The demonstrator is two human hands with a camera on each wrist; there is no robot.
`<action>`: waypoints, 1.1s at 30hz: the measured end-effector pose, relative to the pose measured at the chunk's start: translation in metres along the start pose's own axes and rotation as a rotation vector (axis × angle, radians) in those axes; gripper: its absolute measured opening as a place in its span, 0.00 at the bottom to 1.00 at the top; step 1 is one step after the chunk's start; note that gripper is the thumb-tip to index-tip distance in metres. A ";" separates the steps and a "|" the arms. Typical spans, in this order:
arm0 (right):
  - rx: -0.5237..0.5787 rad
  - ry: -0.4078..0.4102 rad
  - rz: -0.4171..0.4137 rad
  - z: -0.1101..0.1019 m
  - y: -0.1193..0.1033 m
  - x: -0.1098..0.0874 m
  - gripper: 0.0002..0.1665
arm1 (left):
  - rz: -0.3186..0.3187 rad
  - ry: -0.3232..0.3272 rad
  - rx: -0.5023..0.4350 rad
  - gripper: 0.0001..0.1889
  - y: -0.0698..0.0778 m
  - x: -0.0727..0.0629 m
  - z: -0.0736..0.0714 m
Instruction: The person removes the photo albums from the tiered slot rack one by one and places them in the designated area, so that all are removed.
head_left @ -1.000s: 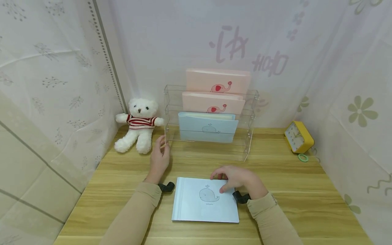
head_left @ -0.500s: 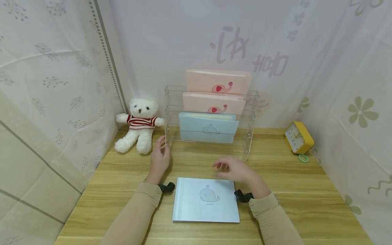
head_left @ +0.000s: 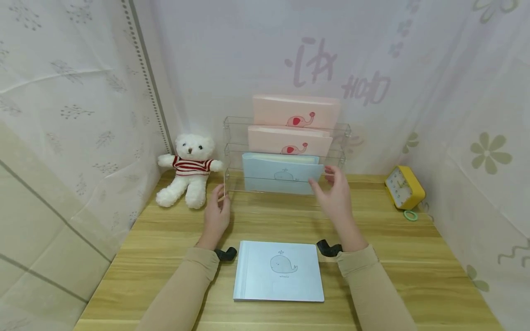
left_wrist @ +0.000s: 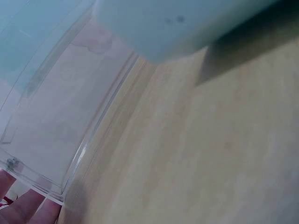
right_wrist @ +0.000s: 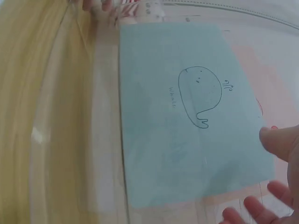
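Racked booklet's (right_wrist: 187,121) lettering (right_wrist: 172,97), right-wrist view only

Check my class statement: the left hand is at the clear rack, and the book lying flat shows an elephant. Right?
Wrong animal: the head view shows a whale on the flat book. The left hand is at the clear rack.

Rear pink book (head_left: 296,108), 1 o'clock, head view: lower part hidden behind front pink book (head_left: 269,138), itself partly covered by blue book (head_left: 265,177). Left sleeve (head_left: 178,289), 7 o'clock: cut off by bottom edge. Alarm clock (head_left: 405,187), 3 o'clock: time too small to read. Left hand (left_wrist: 23,205), 8 o'clock, left wrist view: cut off. Pale object (left_wrist: 168,28), 12 o'clock, same view: blurred, cut off, unidentifiable. Right hand (right_wrist: 295,172), 4 o'clock, right wrist view: cut off.
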State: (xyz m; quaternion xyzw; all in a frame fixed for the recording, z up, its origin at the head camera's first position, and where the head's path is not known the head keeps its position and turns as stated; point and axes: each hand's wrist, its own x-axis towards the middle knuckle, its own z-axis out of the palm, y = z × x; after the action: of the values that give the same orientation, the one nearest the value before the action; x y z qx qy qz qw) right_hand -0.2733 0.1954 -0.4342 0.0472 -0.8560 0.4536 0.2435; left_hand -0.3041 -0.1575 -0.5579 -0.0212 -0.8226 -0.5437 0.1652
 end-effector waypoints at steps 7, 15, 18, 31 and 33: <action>0.039 -0.039 0.083 0.010 -0.005 0.020 0.47 | -0.001 -0.002 0.012 0.23 0.002 -0.001 -0.002; 0.056 0.002 0.099 0.020 -0.010 0.028 0.46 | 0.001 0.003 0.000 0.24 0.003 -0.001 -0.001; 0.042 0.028 0.085 0.022 -0.009 0.030 0.43 | -0.004 0.003 0.001 0.24 0.003 -0.001 -0.001; 0.123 -0.049 -0.002 0.023 -0.004 0.038 0.34 | -0.031 0.000 0.003 0.24 0.003 -0.002 -0.001; 0.177 -0.075 0.034 0.023 -0.003 0.040 0.31 | -0.030 0.000 0.001 0.24 0.003 -0.001 -0.001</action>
State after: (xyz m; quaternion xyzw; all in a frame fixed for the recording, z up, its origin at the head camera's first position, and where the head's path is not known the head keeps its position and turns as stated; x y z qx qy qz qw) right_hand -0.3161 0.1805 -0.4241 0.0711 -0.8219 0.5293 0.1983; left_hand -0.3017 -0.1574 -0.5551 -0.0091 -0.8231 -0.5457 0.1571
